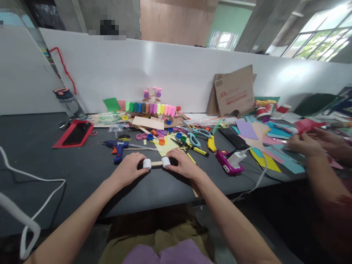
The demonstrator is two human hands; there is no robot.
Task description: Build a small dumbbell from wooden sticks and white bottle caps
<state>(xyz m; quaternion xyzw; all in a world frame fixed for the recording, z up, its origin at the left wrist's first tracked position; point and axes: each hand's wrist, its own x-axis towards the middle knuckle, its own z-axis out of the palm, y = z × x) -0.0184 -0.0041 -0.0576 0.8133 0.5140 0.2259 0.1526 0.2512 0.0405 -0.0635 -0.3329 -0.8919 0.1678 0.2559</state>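
My left hand (130,168) is closed on a white bottle cap (147,164) just above the dark tabletop. Opposite it, my right hand (183,164) grips a second white bottle cap (165,162) between thumb and fingers. Pale wooden sticks (156,164) run side by side from one cap to the other. How the sticks meet the caps is hidden. A blue glue gun (118,150) lies beyond my left hand. Past my right hand are a yellow-and-black cutter knife (199,150) and a pale yellow paper (167,143).
Coloured caps (150,136), blue-handled scissors (194,139) and clay tubs (151,108) lie further back. A purple power strip (228,163) with a white charger sits right. The phone (78,133) rests on red paper. At far right, a co-worker's hands (306,143) hold red material.
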